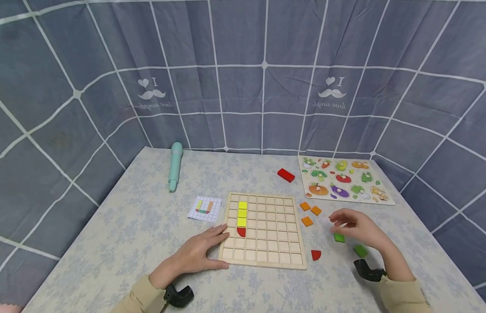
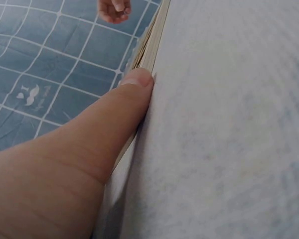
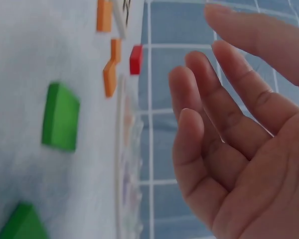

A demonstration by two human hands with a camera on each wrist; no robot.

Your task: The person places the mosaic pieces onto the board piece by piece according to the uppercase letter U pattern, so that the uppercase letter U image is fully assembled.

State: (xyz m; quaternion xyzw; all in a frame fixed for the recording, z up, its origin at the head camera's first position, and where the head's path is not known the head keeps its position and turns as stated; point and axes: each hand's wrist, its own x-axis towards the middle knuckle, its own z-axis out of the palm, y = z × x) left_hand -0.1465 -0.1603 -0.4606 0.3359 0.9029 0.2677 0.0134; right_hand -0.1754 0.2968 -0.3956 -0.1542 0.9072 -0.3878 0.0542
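Note:
A wooden grid board lies on the table with several yellow squares in one column and a red quarter-circle piece just under them. My left hand touches the board's left edge, fingers and thumb extended; the left wrist view has the thumb against the wooden side. Above a green square hovers my right hand, its fingers loosely bent. In the right wrist view nothing sits between these fingers, and the green square lies apart from them. Another green square is nearer the wrist.
Three orange squares and a loose red quarter-circle lie right of the board. A patterned card is at its upper left. Farther back are a teal microphone-shaped object, a red block and a vegetable puzzle board.

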